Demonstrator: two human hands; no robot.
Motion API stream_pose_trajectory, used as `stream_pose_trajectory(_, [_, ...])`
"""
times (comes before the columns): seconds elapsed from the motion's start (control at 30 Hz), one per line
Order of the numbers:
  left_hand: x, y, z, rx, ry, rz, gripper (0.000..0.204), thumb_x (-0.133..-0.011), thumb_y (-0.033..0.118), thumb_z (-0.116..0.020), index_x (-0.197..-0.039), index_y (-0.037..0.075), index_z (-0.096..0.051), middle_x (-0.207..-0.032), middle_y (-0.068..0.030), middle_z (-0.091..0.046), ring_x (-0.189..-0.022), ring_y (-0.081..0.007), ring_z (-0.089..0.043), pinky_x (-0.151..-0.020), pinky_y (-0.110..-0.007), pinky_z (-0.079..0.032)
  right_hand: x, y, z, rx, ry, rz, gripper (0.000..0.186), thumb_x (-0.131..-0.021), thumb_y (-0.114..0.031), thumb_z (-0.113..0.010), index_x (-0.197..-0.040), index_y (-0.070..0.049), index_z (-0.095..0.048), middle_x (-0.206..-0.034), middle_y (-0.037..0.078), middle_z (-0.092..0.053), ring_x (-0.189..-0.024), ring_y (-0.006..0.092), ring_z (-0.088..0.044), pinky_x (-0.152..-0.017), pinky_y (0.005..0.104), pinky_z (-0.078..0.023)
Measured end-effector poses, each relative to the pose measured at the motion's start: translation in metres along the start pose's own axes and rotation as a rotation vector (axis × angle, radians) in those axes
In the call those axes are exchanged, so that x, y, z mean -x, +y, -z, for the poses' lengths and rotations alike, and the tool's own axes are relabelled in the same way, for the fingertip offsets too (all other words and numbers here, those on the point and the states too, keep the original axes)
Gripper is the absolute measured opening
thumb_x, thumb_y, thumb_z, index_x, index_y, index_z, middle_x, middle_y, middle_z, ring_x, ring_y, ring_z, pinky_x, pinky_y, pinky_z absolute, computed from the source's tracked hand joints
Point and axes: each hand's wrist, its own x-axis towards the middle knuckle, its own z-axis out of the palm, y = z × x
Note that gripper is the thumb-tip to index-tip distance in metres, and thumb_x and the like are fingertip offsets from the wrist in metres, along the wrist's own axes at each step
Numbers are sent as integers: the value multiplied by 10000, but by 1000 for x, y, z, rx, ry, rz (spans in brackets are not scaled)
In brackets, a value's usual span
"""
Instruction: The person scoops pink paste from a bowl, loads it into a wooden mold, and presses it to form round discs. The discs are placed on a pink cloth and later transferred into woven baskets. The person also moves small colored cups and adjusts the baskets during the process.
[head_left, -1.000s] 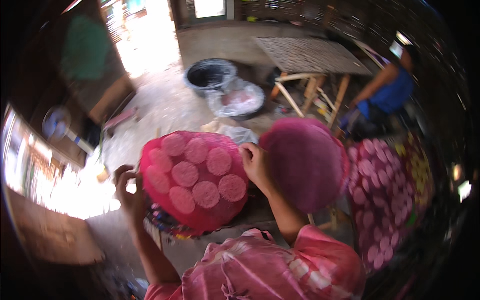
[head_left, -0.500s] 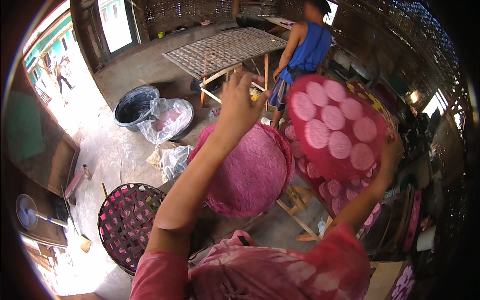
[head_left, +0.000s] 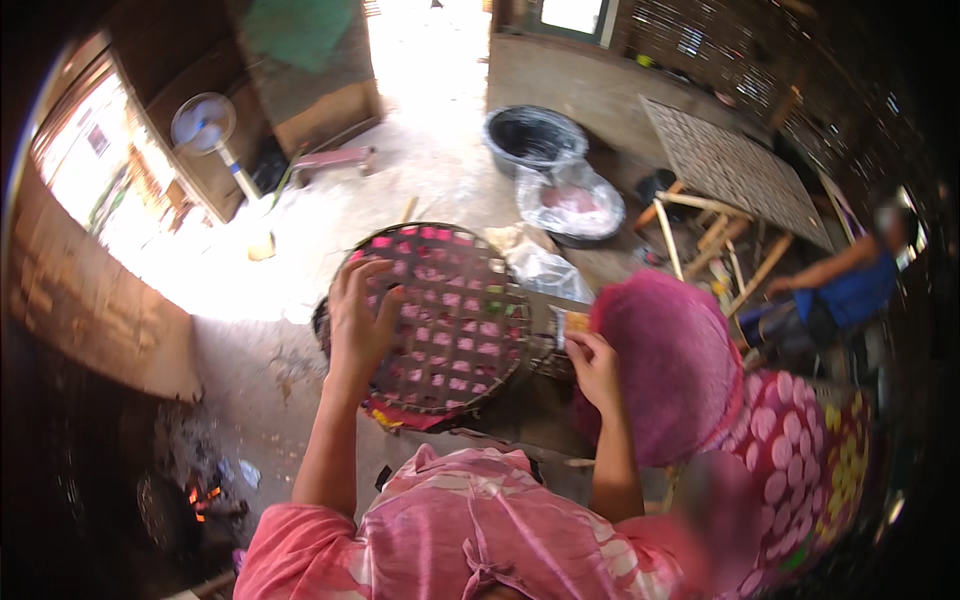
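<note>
Left hand [head_left: 355, 325] looks open in the head view, over the rack [head_left: 522, 325] at 12 o'clock. Right hand [head_left: 599, 372] is curled by a packet [head_left: 572, 324] at 1, can't tell if it's gripping it. Pink stack [head_left: 665, 370] sits at 2; discs [head_left: 775, 487] at 3 look already laid out, but can't tell how much is left.

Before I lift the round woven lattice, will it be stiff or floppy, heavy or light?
The round woven lattice is probably fairly stiff, as its crossed strips form an even grid. It may be light for its size, given its many open gaps. The pink pieces showing through those gaps might shift if it tilts.
</note>
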Motion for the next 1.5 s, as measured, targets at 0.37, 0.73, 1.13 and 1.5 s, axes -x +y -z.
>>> stream_pose_trajectory(0.37, [184,-83,48,36,-11,459,478,-887,156,-704,-1321,58,-531,-1293,-134,-531,-1172,-271,-518,-966,-394,-469,-150,22,-113,163,-8,-68,379,-883,-342,-676,-924,35,-683,-880,218,-689,-861,347,-673,-787,405,-503])
stream_pose_trajectory(0.73, [147,-59,46,-71,-122,403,654,-798,295,-777,-1350,89,-496,-1371,-141,-502,-1257,-361,-469,-1077,-458,-358,-126,16,42,-485,-41,-384,356,-996,-298,-570,-1191,-14,-661,-995,26,-667,-916,118,-604,-847,268,-456])
stream_pose_trajectory(1.13, [125,-61,27,-237,-255,340,769,-682,333,-830,-1352,138,-508,-1294,-103,-566,-1287,-296,-463,-1126,-531,-242,11,181,273,552,63,-665,414,-951,-263,-608,-1269,2,-589,-1315,167,-573,-1231,260,-526,-1019,389,-417])
stream_pose_trajectory(1.5, [137,-71,37,322,166,575,676,-742,164,-846,-1277,22,-458,-1158,-83,-556,-1043,-148,-577,-914,-278,-476,-98,-26,-74,230,-404,370,587,-837,-263,-743,-1323,-15,-526,-1331,198,-541,-1269,370,-484,-1061,413,-384])
